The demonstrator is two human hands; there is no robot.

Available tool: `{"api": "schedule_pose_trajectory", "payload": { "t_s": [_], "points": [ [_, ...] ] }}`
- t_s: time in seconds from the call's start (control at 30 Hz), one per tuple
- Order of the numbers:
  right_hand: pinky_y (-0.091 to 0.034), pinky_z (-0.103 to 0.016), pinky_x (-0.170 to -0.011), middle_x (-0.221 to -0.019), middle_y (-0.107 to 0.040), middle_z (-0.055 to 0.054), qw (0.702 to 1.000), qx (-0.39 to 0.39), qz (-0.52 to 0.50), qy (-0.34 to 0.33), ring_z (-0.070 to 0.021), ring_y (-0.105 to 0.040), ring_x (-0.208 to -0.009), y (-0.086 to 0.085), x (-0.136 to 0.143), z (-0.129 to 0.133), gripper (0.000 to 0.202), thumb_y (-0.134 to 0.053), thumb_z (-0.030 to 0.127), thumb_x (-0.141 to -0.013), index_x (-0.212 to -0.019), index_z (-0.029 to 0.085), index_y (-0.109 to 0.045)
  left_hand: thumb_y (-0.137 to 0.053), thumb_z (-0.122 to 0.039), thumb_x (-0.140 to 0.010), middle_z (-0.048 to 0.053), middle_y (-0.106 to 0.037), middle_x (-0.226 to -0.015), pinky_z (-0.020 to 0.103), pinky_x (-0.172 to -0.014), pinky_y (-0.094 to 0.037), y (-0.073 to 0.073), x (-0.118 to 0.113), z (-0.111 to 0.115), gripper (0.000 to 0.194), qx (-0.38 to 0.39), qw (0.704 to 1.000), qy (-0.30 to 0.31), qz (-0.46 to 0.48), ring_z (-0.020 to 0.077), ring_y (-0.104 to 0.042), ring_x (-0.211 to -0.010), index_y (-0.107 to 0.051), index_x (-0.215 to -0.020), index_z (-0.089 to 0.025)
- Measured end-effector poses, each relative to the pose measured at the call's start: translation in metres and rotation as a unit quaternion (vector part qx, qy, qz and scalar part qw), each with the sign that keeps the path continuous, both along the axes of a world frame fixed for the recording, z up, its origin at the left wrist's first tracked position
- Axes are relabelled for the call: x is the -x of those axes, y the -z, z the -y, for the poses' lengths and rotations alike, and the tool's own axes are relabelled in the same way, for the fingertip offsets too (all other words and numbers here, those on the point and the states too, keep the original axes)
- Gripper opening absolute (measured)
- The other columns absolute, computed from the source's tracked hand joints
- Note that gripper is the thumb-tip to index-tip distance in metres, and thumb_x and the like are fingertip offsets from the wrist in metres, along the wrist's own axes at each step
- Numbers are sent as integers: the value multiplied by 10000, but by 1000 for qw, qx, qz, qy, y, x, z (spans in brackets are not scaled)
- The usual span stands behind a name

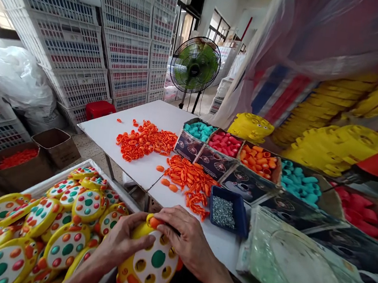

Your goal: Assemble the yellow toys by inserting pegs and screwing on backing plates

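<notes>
A yellow plastic animal toy point(156, 275) with a white face is tilted in front of me at the table's near edge. Its face has a green dome in the middle and several open round holes around it. My left hand point(126, 237) grips the toy's left side, with the thumb lying across the face. Over the top right, my right hand point(186, 235) is closed, its fingers at an orange piece point(154, 222) on the toy's upper end. Its fingertips partly cover that piece.
Piles of small orange parts point(190, 181) lie on the white table point(107, 127). A blue tray point(246, 223) holds small metal pieces. Boxes of teal caps point(300, 184) and other coloured caps line the right. A crate point(126, 193) of toys stands left; a fan point(195, 66) stands behind.
</notes>
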State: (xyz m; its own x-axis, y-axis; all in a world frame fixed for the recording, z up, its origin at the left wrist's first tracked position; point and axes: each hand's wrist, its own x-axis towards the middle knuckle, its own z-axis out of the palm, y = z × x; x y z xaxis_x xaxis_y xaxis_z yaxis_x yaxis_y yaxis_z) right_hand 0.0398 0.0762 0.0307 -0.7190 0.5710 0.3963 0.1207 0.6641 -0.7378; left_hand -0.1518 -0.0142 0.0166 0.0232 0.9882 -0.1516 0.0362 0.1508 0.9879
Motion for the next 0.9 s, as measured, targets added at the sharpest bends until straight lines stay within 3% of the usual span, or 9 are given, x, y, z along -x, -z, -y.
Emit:
{"api": "schedule_pose_trajectory", "payload": {
  "t_s": [0.1, 0.2, 0.47, 0.57, 0.73, 0.9],
  "points": [
    [-526, -374, -897, -1139, -723, -60, 998, -56, 29, 8, -232, -632, -1028, 3, -4, 1, 244, -656, 271, -965, -1206, 245, -691, -755, -427, -842, 51, -750, -921, 270, -743, -532, -4, -3, 0, 415, -7, 999, 4, -51, 205, -656, -820, -700, -1145, -148],
    [-522, -358, -901, -1142, -709, -56, 999, -50, 19, 8, -216, -623, -1020, 4, -8, 2, 256, -672, 242, -954, -1209, 250, -685, -738, -414, -847, 48, -757, -939, 265, -746, -531, -8, -7, 0, 391, -12, 996, 8, -91, 216, -661, -842, -701, -1139, -156],
    [-507, -307, -880, -1033, -654, -24, 998, 59, 10, 25, -185, -610, -988, -1, -14, 5, 245, -757, 198, -879, -1110, 282, -749, -697, -374, -829, 40, -774, -998, 263, -760, -535, -20, -15, -1, 396, -7, 988, 32, -150, 257, -691, -917, -709, -1168, -170],
    [-497, -311, -888, -1047, -656, -27, 997, 67, 30, 17, -188, -612, -1005, -3, -17, 4, 225, -752, 189, -878, -1085, 276, -756, -688, -358, -811, 28, -770, -964, 259, -747, -524, -24, -17, -1, 375, -5, 984, 29, -177, 247, -682, -888, -725, -1133, -171],
    [-486, -308, -870, -1032, -663, -26, 997, 71, 16, 20, -185, -622, -973, -4, -21, 7, 144, -732, 310, -911, -1047, 271, -760, -692, -282, -779, -10, -723, -850, 236, -657, -476, -27, -22, -3, 306, 9, 979, 44, -200, 189, -625, -752, -723, -1062, -170],
    [-486, -283, -777, -1009, -663, -18, 982, 187, 15, 35, -174, -625, -890, -10, -24, 7, 267, -766, 406, -869, -1077, 245, -722, -694, -276, -776, -13, -733, -889, 249, -684, -456, -33, -25, -1, 291, -2, 968, 42, -249, 201, -630, -789, -734, -1055, -205]
  ]
}}
